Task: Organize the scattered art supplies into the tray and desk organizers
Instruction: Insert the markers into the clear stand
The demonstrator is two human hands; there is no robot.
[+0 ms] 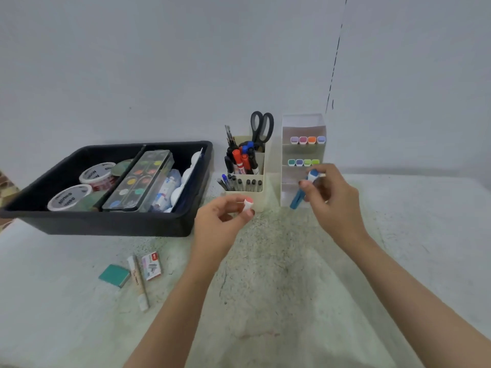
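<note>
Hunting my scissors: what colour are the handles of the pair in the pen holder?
The scissors have black handles, shown best in the head view.

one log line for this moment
left hand: pinches red-capped marker | right hand: holds blue-capped marker at marker rack | desk: pen, small box, green pad loose

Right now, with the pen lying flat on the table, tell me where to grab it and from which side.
Probably pinch the pen across its near half, coming straight down. It lies flat, its far end close between the teal block and the small box, while the near end has bare table on both sides.
</note>
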